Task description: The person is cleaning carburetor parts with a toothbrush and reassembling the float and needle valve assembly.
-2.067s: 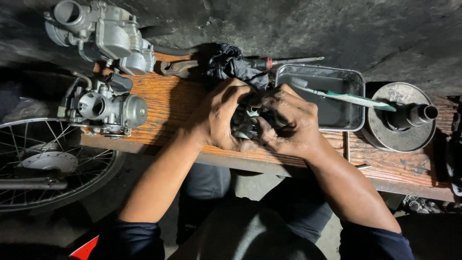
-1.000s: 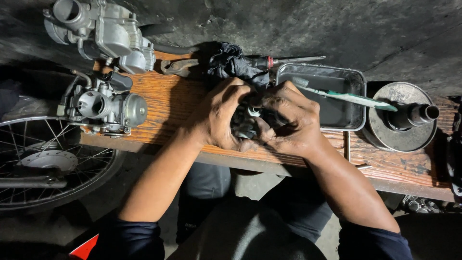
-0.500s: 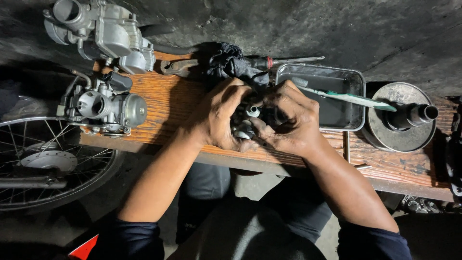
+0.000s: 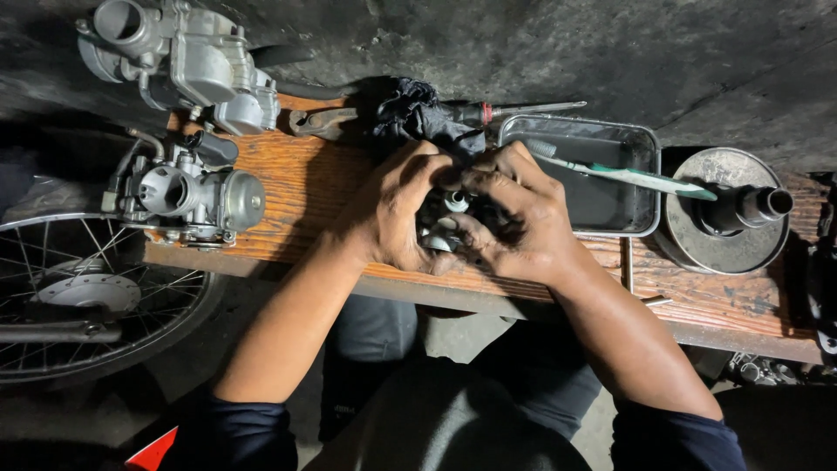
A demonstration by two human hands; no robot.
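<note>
My left hand (image 4: pixel 392 214) and my right hand (image 4: pixel 523 222) are cupped together over a small dark metal part (image 4: pixel 443 222), likely a carburetor piece, just above the wooden bench (image 4: pixel 305 187). Both hands grip it; only some shiny metal bits show between the fingers, the rest is hidden. A dark rag (image 4: pixel 410 113) lies right behind the hands.
Two carburetors sit at the left: one grey (image 4: pixel 187 61) at the back, another (image 4: pixel 187 196) on the bench edge. A metal tray (image 4: pixel 602 187) with a green toothbrush (image 4: pixel 628 174) stands to the right, then a round metal clutch part (image 4: pixel 728 214). A screwdriver (image 4: pixel 506 111) and a spoked wheel (image 4: pixel 78 296) are nearby.
The hands have stayed in place; the fingers shifted slightly around the part, turning it so more shiny metal shows between them.
</note>
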